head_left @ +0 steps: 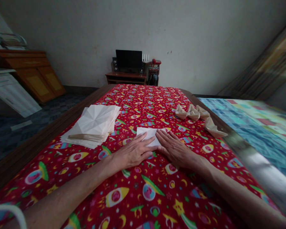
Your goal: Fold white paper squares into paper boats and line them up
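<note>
A small white sheet of paper, which looks folded, lies flat on the red patterned cloth in front of me. My left hand rests on its left part with the fingers stretched out. From the other side my right hand lies flat over its right part, fingers extended. The two hands nearly meet at the thumbs, and they cover much of the paper's lower edge and right side. To the left is a stack of creased paper sheets. Several folded paper pieces stand in a row at the right.
The red cloth covers a table with a dark wooden edge. Beyond its far end stands a desk with a monitor. A bed is on the right; a wooden cabinet stands far left.
</note>
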Tool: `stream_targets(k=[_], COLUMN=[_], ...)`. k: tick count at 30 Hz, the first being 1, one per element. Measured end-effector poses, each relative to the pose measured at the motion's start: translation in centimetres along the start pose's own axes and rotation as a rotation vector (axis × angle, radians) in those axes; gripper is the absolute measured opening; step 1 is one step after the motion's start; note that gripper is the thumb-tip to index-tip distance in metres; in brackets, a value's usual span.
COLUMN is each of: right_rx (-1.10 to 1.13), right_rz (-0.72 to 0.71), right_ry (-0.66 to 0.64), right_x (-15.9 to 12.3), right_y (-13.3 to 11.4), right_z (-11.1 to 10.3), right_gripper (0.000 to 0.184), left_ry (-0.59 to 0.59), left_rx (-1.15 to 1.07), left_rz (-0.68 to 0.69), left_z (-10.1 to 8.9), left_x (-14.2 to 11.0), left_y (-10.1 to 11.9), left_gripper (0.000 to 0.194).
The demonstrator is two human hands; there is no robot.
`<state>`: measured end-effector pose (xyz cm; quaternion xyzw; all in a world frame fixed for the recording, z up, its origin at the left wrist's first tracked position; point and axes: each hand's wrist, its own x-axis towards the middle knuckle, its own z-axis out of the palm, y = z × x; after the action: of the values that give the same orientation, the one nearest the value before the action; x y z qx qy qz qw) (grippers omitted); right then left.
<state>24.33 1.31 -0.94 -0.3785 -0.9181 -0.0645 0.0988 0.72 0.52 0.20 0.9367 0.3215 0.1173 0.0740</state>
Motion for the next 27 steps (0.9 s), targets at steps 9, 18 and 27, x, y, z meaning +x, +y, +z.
stream_targets(k=[9, 18, 27], right_rx=[-0.033, 0.104, 0.108], right_rz=[0.123, -0.115, -0.089], right_ry=[-0.034, -0.109, 0.012], right_x=[0.2, -0.8, -0.7], right_y=[0.7, -2.6, -2.2], right_z=[0.0, -2.0, -2.4], right_gripper=[0.056, 0.056, 0.035], left_ry=[-0.011, 0.059, 0.049], left_rx=[0.043, 0.178, 0.201], left_rz=[-0.132, -0.153, -0.24], left_z=[-0.1, 0.6, 0.4], left_x=[1.0, 0.8, 0.8], left_y=[-2.1, -1.6, -0.8], left_gripper=[0.044, 0.046, 0.049])
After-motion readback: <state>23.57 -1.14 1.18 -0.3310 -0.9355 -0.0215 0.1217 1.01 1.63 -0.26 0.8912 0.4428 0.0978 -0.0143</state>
